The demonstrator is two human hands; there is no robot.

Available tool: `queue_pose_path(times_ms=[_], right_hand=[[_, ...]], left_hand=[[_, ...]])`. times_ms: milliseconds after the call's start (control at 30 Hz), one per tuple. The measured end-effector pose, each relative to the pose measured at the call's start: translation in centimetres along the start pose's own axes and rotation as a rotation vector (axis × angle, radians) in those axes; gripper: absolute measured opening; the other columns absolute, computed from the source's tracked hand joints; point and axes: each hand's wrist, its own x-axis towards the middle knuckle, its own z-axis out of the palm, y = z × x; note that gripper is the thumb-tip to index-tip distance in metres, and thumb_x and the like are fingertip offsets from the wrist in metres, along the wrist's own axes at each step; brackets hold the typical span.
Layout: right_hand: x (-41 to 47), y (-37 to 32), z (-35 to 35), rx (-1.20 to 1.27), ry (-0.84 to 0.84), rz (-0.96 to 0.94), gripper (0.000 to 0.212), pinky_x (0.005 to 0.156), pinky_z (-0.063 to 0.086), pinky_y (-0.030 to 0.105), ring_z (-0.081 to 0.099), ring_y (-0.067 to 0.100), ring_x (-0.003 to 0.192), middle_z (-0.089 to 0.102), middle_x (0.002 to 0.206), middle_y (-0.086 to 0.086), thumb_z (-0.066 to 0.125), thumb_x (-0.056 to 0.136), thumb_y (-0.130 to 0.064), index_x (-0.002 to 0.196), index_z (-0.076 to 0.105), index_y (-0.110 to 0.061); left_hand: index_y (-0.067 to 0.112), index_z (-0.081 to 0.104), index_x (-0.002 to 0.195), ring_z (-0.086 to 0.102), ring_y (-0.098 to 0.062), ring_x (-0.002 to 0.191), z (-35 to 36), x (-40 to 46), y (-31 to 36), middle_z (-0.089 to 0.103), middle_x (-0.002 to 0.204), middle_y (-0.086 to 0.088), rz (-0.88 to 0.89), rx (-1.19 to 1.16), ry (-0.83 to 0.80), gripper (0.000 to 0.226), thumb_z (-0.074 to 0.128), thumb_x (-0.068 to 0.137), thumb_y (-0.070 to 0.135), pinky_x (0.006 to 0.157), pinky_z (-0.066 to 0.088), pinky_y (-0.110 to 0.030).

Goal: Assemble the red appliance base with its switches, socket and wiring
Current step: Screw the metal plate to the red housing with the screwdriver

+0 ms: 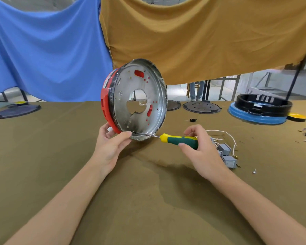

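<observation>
Far left of the cloth-covered table (42,165) lay a dark round plate (16,111), untouched.

Centre: the red appliance base (136,99) stood on edge, its lower rim on or just above the cloth, metal liner facing right. The left hand (111,144) gripped the lower rim, thumb against the metal lip beside the screwdriver tip, fingers curled behind the red shell. Red showed through the liner's slots and small holes; the central opening was bare, with nothing mounted in it.

The right hand (198,147) grasped the green-and-yellow handle of the screwdriver (180,139), shaft running leftward to a point low on the liner's rim. Whether a screw sat under the tip could not be told.

Just right of that hand, the grey switches (226,154) and white wiring (224,137) lay loose on the cloth, apart from the base. One loose screw (254,171) near them. No socket identified with certainty.

Far right: a black ring on a blue base (260,110), not involved.

Judgement: early stage. Shell fastening in hand; switches, socket and wiring all remained to fit.
</observation>
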Motion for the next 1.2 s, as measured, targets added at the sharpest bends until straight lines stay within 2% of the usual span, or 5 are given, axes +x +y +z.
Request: queue_pose_path(times_ms=[233,367,667,1067,1200], right_hand=[[-0.03,0.17,-0.06,-0.016,0.076,0.008,0.007,0.057,0.036,0.021,0.05,0.012,0.065,0.058,0.078,-0.003,0.066,0.093,-0.029,0.093,0.06,-0.025],[-0.29,0.26,0.19,-0.126,0.061,0.03,0.045,0.062,0.042,0.034,0.062,0.026,0.067,0.06,0.068,0.013,0.045,0.099,-0.044,0.084,0.062,-0.006],[-0.23,-0.29,0.06,-0.028,-0.017,-0.056,0.026,0.071,0.04,0.009,0.049,0.004,0.088,0.051,0.105,0.0,0.066,0.089,-0.013,0.107,0.051,-0.025],[-0.31,0.02,0.04,-0.094,0.067,0.036,0.047,0.06,0.041,0.03,0.058,0.025,0.066,0.062,0.065,0.011,0.047,0.097,-0.046,0.082,0.063,-0.004],[-0.35,-0.2,-0.15,-0.004,0.034,0.029,0.022,0.059,0.038,0.019,0.057,0.016,0.074,0.059,0.079,0.0,0.055,0.097,-0.038,0.091,0.06,-0.017]], left_hand=[[0.027,0.05,0.121,0.071,-0.017,0.1,0.04,-0.09,0.02,0.061,0.124,-0.006,0.036,0.103,-0.017,0.059,0.072,0.08,-0.01,0.079,0.059,-0.03],[0.028,0.051,0.125,0.071,-0.014,0.099,-0.07,-0.3,-0.14,0.061,0.12,0.001,0.067,0.155,-0.057,0.064,0.074,0.078,-0.01,0.076,0.058,-0.026],[0.023,0.05,0.121,0.072,-0.017,0.097,-0.12,0.18,-0.21,0.061,0.133,-0.015,0.005,0.022,0.007,0.056,0.071,0.08,-0.01,0.075,0.059,-0.028],[0.027,0.052,0.126,0.069,-0.015,0.099,-0.21,-0.25,-0.1,0.061,0.114,0.005,0.084,0.166,-0.057,0.063,0.073,0.079,-0.009,0.08,0.059,-0.03],[0.022,0.05,0.132,0.069,-0.02,0.101,-0.19,-0.13,-0.23,0.063,0.122,0.0,0.049,0.134,-0.043,0.064,0.072,0.081,-0.009,0.087,0.056,-0.037]])
